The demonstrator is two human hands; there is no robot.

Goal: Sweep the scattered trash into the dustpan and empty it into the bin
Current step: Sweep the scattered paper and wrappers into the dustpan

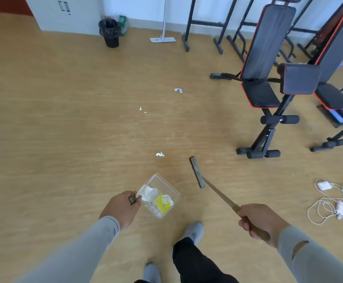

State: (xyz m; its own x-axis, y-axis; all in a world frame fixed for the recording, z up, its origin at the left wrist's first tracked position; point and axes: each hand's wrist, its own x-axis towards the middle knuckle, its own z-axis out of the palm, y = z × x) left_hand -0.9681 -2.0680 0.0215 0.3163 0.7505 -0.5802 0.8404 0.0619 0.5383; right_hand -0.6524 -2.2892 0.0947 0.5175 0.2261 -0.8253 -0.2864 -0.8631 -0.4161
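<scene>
Three paper scraps [160, 154] lie ahead on the floor [54, 119]. Our left hand [121, 209] grips the loaded dustpan [159, 196], our right hand [256, 220] clasps the broom [196, 172]. Tilting the dustpan could, we judge, spill its load before reaching the bin [109, 33].

Wooden floor [64, 119] with scattered paper scraps [160, 154], bin [110, 33], cables [333, 205]

Weight bench [342, 64] cut by right edge; floor scraps [160, 154] too small.
</scene>
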